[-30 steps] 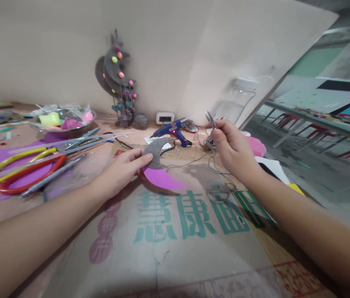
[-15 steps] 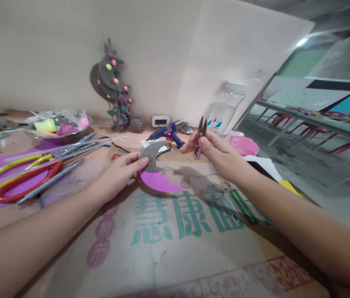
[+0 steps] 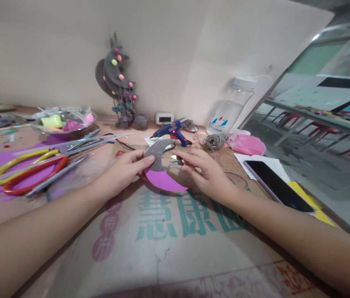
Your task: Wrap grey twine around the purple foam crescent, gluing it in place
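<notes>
My left hand pinches the lower tip of a grey crescent-shaped cutout, which rests over a purple foam piece on a printed cardboard sheet. My right hand lies on the cardboard just right of the crescent. Its fingers are stretched out flat and point at the cutout. The small thread snips are out of sight. A thin grey thread runs from under this hand toward a ball of twine.
A blue glue gun lies behind the crescent. Red scissors, yellow scissors and a metal bowl of foam bits are at the left. At the right are a phone, a pink bag and a bottle. A crescent ornament leans on the wall.
My right hand has come down from the air, where it held the snips, to lie flat beside the crescent. The left hand has kept its hold on the cutout.
</notes>
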The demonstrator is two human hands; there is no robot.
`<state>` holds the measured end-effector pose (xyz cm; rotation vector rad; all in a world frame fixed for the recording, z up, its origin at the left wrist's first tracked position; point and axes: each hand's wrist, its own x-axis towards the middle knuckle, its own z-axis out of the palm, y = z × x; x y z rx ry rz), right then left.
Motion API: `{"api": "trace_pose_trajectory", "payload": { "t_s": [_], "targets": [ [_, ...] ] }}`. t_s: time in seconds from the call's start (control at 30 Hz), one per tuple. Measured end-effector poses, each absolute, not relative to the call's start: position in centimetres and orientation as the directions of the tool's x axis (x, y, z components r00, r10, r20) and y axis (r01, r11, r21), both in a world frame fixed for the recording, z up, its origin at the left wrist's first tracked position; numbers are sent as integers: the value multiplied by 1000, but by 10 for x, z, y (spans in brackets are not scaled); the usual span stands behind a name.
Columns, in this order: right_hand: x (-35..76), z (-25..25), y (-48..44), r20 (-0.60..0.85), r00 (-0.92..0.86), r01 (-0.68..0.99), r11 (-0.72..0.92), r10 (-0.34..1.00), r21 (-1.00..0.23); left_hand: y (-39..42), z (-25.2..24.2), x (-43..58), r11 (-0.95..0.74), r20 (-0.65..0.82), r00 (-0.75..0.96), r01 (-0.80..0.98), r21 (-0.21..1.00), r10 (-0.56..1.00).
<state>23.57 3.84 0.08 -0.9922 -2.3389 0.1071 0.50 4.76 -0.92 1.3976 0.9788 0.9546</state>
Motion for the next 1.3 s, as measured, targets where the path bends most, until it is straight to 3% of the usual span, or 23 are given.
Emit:
{"api": "trace_pose_trajectory", "payload": {
  "t_s": [0.6,1.3],
  "targets": [
    [229,-1,31,470,-658,653,757,588,-33,48,-10,4,-145,84,420,115,983,904],
    [230,-3,33,439,-686,646,764,580,0,46,-10,4,-103,51,428,101,989,902]
  ]
}}
